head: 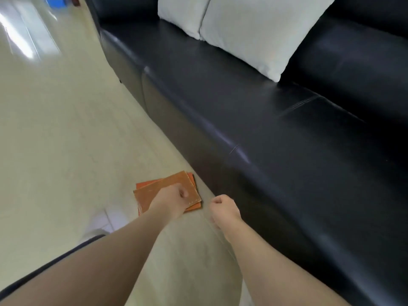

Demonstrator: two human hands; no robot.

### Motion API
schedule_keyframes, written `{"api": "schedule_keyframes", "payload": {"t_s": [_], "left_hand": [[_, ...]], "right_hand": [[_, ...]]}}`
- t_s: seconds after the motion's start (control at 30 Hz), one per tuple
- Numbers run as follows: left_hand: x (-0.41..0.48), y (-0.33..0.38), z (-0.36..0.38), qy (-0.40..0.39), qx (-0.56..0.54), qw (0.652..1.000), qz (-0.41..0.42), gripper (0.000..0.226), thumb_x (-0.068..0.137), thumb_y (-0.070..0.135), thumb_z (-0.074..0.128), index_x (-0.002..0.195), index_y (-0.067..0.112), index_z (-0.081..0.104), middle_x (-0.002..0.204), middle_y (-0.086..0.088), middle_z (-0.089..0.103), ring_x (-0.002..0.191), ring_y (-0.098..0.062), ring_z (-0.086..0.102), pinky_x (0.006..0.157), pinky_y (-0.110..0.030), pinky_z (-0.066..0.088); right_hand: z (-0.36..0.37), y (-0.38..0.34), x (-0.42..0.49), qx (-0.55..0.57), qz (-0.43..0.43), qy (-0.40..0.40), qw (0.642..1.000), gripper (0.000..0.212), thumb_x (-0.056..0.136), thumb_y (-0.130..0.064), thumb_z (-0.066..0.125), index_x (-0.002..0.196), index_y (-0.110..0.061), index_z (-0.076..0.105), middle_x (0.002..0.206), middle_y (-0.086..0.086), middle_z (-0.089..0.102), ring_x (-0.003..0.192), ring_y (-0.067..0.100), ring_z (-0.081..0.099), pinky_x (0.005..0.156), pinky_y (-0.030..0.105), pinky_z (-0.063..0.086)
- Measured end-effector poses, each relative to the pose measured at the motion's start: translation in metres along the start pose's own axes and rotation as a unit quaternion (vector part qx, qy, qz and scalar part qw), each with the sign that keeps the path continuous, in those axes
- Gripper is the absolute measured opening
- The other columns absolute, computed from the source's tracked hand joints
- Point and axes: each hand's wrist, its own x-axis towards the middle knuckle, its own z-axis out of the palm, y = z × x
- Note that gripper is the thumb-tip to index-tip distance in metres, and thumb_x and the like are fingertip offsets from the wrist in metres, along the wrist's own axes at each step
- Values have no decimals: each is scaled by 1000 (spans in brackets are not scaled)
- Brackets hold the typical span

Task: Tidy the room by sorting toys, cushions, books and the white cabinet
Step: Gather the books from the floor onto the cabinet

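Two or three thin orange-brown books point(154, 191) lie stacked askew on the pale floor, close to the foot of the black sofa. My left hand point(171, 200) hovers over the stack with its fingers curled in; whether it touches the top book I cannot tell. My right hand point(224, 209) is a loose fist just right of the books, holding nothing. Two white cushions point(254, 29) lean against the sofa's backrest.
The black leather sofa point(287, 140) runs diagonally across the right side, its front edge right beside the books. Glossy pale floor point(55, 129) spreads to the left. A blue object point(54, 1) sits at the far top left.
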Motion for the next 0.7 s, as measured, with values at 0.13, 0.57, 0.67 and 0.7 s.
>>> {"api": "schedule_keyframes", "payload": {"t_s": [0.13, 0.57, 0.67, 0.7], "left_hand": [[51, -52, 22, -44, -19, 996, -79, 25, 87, 13, 46, 106, 21, 61, 113, 1, 62, 96, -18, 57, 78, -25, 46], [174, -169, 99, 16, 63, 964, -259, 40, 95, 27, 41, 133, 15, 40, 137, -10, 43, 124, -31, 42, 102, -45, 38], [186, -188, 111, 39, -41, 923, -380, 54, 87, 28, 56, 133, 11, 32, 130, -15, 44, 120, -35, 44, 102, -46, 38], [189, -193, 114, 59, -98, 907, -405, 55, 86, 29, 58, 130, 10, 31, 128, -17, 45, 118, -37, 45, 100, -48, 40]], "right_hand": [[44, 10, 55, -44, 67, -35, 996, 6, 93, -24, 49, 96, -21, 53, 90, -1, 54, 86, 15, 54, 64, 24, 45], [135, 41, 217, -7, 151, -39, 988, 35, 87, -15, 58, 120, -12, 51, 116, 9, 59, 104, 26, 56, 86, 32, 45], [144, 48, 232, 44, 173, 0, 984, 43, 87, -11, 59, 126, -8, 41, 125, 15, 53, 108, 29, 54, 82, 32, 44], [146, 49, 235, 68, 178, 12, 982, 47, 88, -9, 58, 130, -7, 37, 127, 16, 51, 109, 29, 54, 79, 31, 42]]}}
